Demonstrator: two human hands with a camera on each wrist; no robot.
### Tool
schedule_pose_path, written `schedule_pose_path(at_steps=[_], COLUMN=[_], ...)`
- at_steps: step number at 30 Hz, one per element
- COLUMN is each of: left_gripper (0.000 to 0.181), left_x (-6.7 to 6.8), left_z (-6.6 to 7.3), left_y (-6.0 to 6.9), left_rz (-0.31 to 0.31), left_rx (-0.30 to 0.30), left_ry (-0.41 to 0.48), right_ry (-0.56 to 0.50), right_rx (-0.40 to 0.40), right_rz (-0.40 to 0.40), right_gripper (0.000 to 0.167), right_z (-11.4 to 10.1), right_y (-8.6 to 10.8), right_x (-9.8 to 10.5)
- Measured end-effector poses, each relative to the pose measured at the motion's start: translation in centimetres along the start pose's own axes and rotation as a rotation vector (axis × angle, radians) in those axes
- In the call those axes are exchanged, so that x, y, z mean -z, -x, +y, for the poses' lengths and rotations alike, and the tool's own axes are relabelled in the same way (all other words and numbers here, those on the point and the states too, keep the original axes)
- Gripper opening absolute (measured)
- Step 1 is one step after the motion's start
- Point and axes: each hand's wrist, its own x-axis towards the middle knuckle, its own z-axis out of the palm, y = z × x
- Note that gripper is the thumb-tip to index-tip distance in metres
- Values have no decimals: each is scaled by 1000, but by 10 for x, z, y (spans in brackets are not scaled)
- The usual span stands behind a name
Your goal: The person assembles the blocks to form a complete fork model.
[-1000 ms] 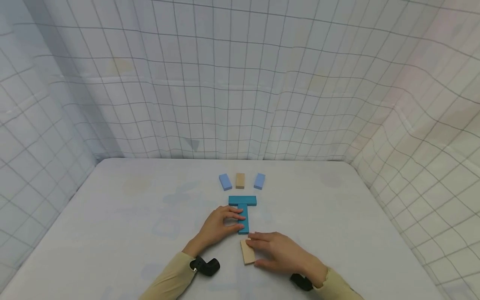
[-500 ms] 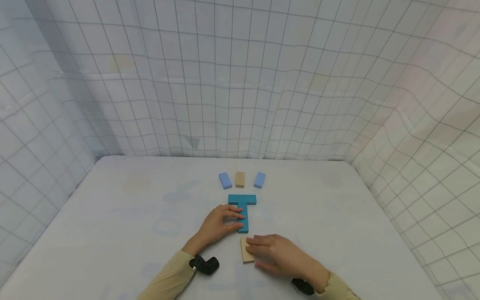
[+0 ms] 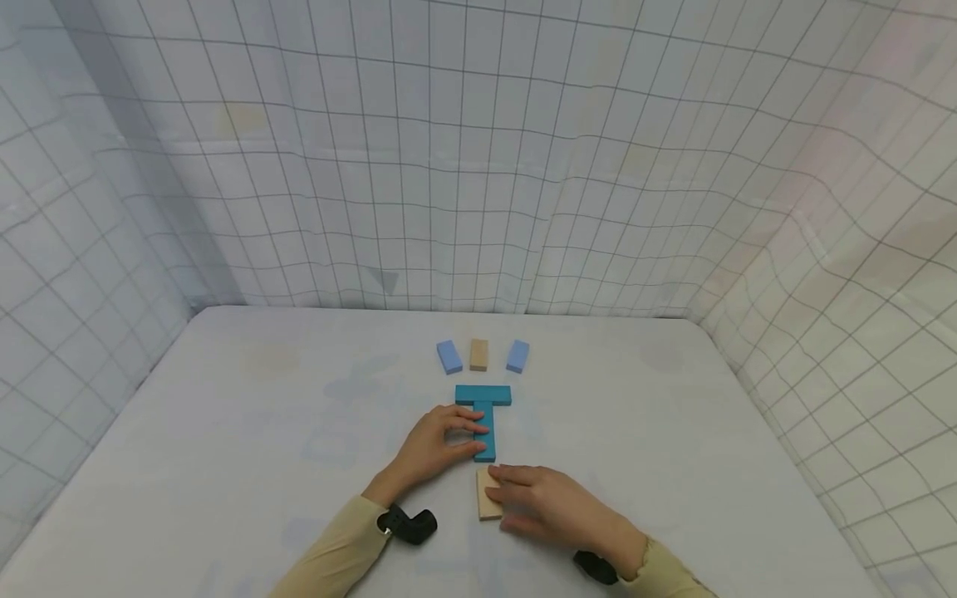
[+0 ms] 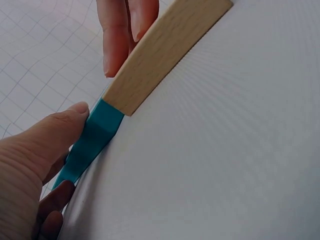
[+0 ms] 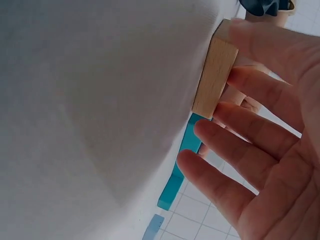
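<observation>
A teal T shape lies on the white table in the head view, made of a crossbar block [image 3: 483,394] and a stem block [image 3: 484,444]. My left hand [image 3: 434,444] rests its fingertips and thumb along the stem's left side. Just nearer to me lies a flat wooden block [image 3: 488,500], its far end close to the stem's near end with a narrow gap. My right hand [image 3: 549,502] touches the wooden block from the right with loosely extended fingers. In the right wrist view, its thumb lies at one end of the wooden block [image 5: 216,75].
Beyond the T, two light blue blocks [image 3: 449,357] flank a small tan block [image 3: 478,355] in a spaced row. White gridded cloth [image 3: 478,199] hangs behind the table and along both sides. A black wrist device [image 3: 407,525] sits on the left wrist.
The wooden block has straightened and shifted forward toward the T's stem, together with my right hand. My left hand keeps its place on the stem. The whole view has tilted slightly.
</observation>
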Motion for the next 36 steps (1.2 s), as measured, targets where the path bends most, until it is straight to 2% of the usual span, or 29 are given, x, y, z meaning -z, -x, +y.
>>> schedule_pose_path(at_steps=[12, 20, 29, 36], left_gripper=[24, 25, 24, 25], left_x=[-1, -1, -2, -2], left_z=[3, -1, -2, -3], left_y=[1, 0, 0, 0], left_rz=[22, 7, 43, 26], left_rx=[-42, -14, -64, -38], left_ry=[-17, -27, -39, -30], right_ry=[40, 38, 62, 57], right_rx=[-19, -44, -48, -56], right_rz=[38, 24, 40, 46], right_gripper=[33, 31, 31, 31], right_z=[-2, -4, -1, -1], right_y=[-4, -6, -7, -8], right_x=[-4, -5, -6, -6])
